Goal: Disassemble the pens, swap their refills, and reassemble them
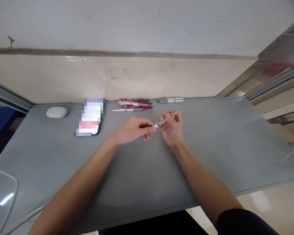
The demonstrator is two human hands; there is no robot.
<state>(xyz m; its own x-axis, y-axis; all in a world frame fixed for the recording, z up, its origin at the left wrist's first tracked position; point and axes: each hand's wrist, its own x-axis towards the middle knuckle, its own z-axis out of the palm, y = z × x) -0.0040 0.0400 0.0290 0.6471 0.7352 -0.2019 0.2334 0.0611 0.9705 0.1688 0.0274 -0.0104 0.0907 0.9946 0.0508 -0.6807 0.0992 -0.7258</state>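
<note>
Above the middle of the grey table, both hands grip one white and grey pen [162, 122]. My left hand [135, 130] is closed around its white end, the thumb and fingers pinching it. My right hand [171, 128] is closed on the grey part, with the thumb pressed along it near the tip. Just beyond the hands lies a loose pile of red and white pens [134, 103]. To its right, a few white and grey pens [171, 100] lie along the back edge.
A phone [91, 116] with a blurred screen lies on the table [222, 143] at the left. Beside it rests a white, rounded case [57, 112]. A white cable [16, 192] curves over the near left corner. A tiled wall [161, 75] stands behind the table.
</note>
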